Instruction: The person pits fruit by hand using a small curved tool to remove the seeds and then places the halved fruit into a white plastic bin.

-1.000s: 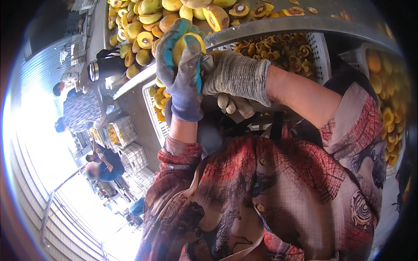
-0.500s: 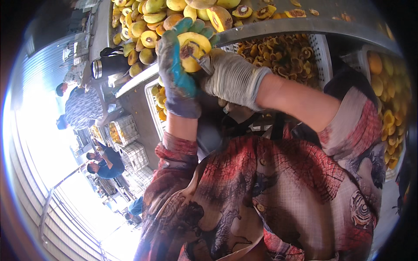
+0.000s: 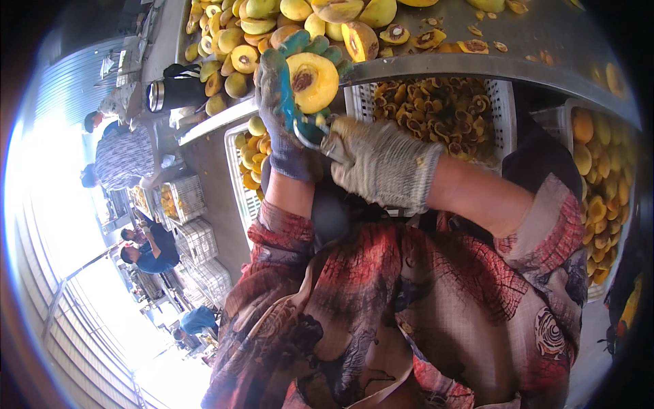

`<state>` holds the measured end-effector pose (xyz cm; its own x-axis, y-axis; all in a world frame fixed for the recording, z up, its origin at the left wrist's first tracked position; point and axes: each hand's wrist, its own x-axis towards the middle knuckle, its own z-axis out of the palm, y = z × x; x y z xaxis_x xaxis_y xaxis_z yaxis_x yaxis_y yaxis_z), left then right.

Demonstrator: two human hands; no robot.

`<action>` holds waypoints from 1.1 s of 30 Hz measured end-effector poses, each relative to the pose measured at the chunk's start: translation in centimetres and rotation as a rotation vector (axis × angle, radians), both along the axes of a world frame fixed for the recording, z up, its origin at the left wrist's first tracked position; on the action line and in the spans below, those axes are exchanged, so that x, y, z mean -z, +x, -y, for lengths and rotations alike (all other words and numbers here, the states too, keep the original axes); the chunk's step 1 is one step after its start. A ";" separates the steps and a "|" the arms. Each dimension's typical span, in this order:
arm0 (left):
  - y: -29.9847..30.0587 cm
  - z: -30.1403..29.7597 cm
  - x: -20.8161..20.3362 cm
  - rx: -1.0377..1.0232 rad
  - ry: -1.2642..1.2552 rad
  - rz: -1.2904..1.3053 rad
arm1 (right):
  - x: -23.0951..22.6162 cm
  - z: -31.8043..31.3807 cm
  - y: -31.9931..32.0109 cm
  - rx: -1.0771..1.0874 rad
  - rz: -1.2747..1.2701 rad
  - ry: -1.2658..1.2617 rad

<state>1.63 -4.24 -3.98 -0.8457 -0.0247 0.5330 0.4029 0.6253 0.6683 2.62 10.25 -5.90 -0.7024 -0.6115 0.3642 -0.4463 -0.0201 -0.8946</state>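
My left hand (image 3: 281, 102), in a grey glove with a teal-coated palm, cups a halved yellow peach (image 3: 325, 82). The cut face is turned up, with a reddish-brown hollow or stone at its middle; which one I cannot tell. My right hand (image 3: 388, 163), in a pale knitted glove, is closed round a small metal tool with a curved, spoon-like head (image 3: 310, 134). That head sits just below the peach half, by the heel of my left hand. Beyond my left fingers lies a heap of whole and cut peaches (image 3: 272, 20) on the metal table.
The table's raised metal rim (image 3: 477, 66) runs across just beyond my hands. Under it stands a white crate (image 3: 503, 116) of brown-yellow scraps. Peaches fill crates at right (image 3: 569, 126) and left (image 3: 237, 187). A black flask (image 3: 178, 94) stands left; other people are farther off.
The tool has come away from the cut face, and my right hand has drawn down toward me. The peach half now shows its cut face more fully. The view has shifted slightly.
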 end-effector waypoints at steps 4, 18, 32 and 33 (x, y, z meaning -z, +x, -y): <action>-1.1 -1.4 0.1 0.092 0.661 0.222 | -1.8 -2.0 -2.3 -0.003 0.244 0.255; -0.1 -2.8 -1.2 -0.039 0.415 0.094 | 0.3 0.2 -3.4 -0.111 -0.407 0.574; -1.0 -2.0 -2.1 0.218 0.755 0.529 | -2.8 -2.8 -2.2 -0.413 1.066 0.049; -1.3 -2.0 -1.9 0.225 0.692 0.479 | -3.4 -2.8 -2.3 -0.341 0.906 0.189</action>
